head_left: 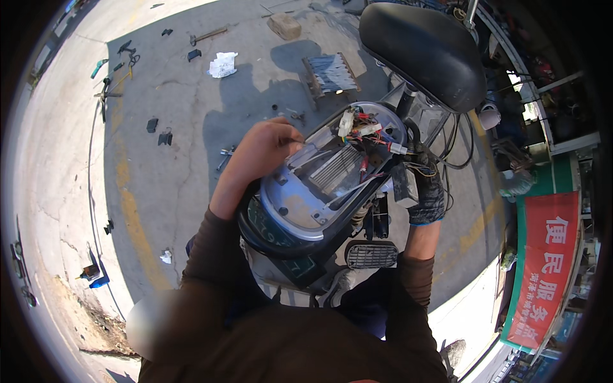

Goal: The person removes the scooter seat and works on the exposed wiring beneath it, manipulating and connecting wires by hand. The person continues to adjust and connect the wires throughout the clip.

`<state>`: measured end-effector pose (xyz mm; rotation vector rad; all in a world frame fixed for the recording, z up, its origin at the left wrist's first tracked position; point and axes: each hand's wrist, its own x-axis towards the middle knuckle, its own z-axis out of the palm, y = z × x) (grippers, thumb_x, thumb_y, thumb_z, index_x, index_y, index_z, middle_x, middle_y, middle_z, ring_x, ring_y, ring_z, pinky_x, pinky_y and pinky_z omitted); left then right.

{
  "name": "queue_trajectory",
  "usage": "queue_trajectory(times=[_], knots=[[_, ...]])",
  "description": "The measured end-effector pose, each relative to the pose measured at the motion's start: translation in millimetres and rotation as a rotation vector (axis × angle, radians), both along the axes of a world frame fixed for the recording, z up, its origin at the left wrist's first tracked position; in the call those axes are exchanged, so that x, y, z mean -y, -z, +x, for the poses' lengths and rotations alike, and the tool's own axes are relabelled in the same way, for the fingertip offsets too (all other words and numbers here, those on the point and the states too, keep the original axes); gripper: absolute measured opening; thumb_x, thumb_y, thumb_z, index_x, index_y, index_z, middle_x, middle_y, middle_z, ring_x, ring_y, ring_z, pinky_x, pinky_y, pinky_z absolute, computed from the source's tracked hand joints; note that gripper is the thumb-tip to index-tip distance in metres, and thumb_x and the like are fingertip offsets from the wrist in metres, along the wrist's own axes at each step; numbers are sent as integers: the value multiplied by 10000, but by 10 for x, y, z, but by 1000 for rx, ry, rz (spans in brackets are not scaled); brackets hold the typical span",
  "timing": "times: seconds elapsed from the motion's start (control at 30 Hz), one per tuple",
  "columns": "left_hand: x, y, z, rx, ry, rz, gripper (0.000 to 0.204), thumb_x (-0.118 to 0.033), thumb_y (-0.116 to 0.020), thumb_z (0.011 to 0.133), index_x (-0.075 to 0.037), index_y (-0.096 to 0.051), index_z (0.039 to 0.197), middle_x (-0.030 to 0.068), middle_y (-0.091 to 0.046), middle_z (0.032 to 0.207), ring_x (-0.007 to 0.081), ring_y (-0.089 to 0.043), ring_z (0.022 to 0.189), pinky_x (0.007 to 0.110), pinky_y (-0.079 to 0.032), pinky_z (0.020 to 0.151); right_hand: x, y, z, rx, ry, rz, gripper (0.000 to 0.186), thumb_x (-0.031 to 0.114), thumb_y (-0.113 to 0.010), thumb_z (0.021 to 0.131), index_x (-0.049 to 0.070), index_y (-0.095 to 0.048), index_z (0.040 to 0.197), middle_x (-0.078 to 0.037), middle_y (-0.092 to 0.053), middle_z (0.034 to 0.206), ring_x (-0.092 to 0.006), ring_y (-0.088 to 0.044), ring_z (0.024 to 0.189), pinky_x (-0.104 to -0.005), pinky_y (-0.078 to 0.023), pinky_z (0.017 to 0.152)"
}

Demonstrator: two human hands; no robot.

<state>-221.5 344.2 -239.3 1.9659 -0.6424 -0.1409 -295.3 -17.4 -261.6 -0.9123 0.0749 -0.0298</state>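
In front of me is an electric scooter body (pixel 300 214) with an open oval bay under its raised black seat (pixel 421 57). A bundle of coloured wires with white connectors (pixel 347 122) lies at the bay's far end. My left hand (pixel 271 145) is bare and closed at the bay's left rim, fingertips pressed together; what they hold, if anything, is too small to make out. On the right side, my right hand (pixel 429 191), in a dark knit glove, grips a silver rectangular box (pixel 404 185) with wires running from its top. Some of its fingers are hidden.
A ribbed metal-and-wood stool (pixel 332 73) and a stone block (pixel 284 27) stand beyond the scooter. A hammer (pixel 207 35), a white paper (pixel 222 64) and small black parts lie on the ground to the left. A red banner (pixel 546 268) and cluttered shelves border the right.
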Motion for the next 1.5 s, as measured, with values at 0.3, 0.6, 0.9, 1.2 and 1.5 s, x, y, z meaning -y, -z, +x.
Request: queue_trajectory(times=[0.3, 0.6, 0.9, 1.2, 1.5], knots=[[5, 55, -15, -302, 81, -454, 121, -80, -641, 927, -5, -604, 1015, 80, -667, 1029, 149, -626, 954, 286, -505, 846, 52, -6, -71, 505, 216, -2429, 310, 55, -466, 964, -28, -546, 1251, -107, -663, 1032, -241, -622, 868, -304, -510, 772], [37, -40, -57, -339, 228, -619, 55, -62, -589, 952, -45, -553, 991, 167, -654, 1200, 206, -600, 1155, 338, -491, 954, 200, 181, -50, 134, 225, -1264, 330, 29, -524, 872, 25, -629, 1184, -85, -671, 896, -238, -629, 758, -317, -515, 681], [14, 22, -24, -315, 355, -621, 94, -45, -583, 949, -39, -581, 1044, 158, -657, 1192, 200, -605, 1146, 351, -465, 997, 325, 450, -12, 67, -67, -2, 392, 207, -470, 1048, 50, -502, 1406, -82, -611, 1324, -189, -610, 1087, -298, -467, 958], [15, -10, -56, -459, 242, -663, 78, -15, -553, 959, -4, -579, 1031, 144, -658, 1145, 192, -638, 1096, 341, -475, 977, 100, 72, -163, -20, -180, 287, 543, -9, -576, 899, 96, -480, 1423, -85, -623, 1302, -149, -632, 834, -268, -508, 677], [20, -23, -50, -411, 129, -551, 70, -27, -550, 972, 11, -573, 1026, 110, -660, 1088, 158, -646, 1042, 286, -489, 915, 64, -10, -250, 4, -11, -281, 414, 27, -624, 895, 22, -566, 1305, -100, -624, 1283, -188, -611, 1034, -297, -500, 857]])
